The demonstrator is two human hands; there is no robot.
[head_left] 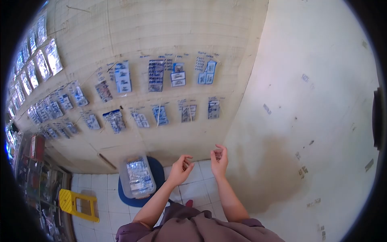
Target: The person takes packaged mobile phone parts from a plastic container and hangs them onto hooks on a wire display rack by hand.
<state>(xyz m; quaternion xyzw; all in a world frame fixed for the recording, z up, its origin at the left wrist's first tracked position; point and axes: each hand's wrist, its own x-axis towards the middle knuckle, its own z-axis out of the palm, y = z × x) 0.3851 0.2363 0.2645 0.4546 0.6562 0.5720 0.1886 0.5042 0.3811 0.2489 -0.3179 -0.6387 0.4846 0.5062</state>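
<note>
My left hand (181,170) is raised in front of me with its fingers loosely curled and apart, and I see nothing in it. Beside it on the right, my right hand (219,161) is also up, fingers bent and spread, holding nothing that shows. The two hands do not touch. To the left of my left hand, a clear plastic box (150,192) filled with silvery-blue packets (139,174) rests on a round blue stool (157,169). Above my hands, small packets (188,113) hang on the wall in rows.
A yellow step stool (70,203) stands on the tiled floor (109,205) at the lower left, near a glass display case (44,185). Silvery packets (53,56) hang at the far left. A pale wall (274,161) closes off the right side.
</note>
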